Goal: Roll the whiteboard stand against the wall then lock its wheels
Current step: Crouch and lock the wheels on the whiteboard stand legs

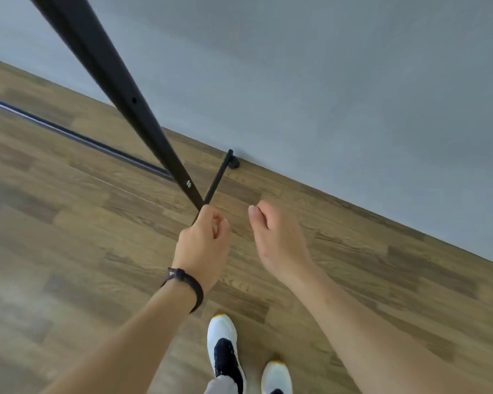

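The whiteboard stand's black upright post point(108, 78) runs from the top left down to its foot bar point(217, 180) on the wooden floor. The far end of that foot bar carries a black caster wheel point(234, 164) that sits right at the base of the grey wall point(325, 81). My left hand point(204, 245) is in front of the post's lower end, fingers curled, and hides the near part of the foot bar; whether it touches the stand is unclear. My right hand point(276, 237) hovers to the right, fingers loosely curled, holding nothing. The board itself is out of view.
A long black bar point(77, 135) of the stand lies low along the floor to the left, parallel to the wall. My two white and black shoes point(225, 354) stand on the wooden floor point(69, 237) below my hands.
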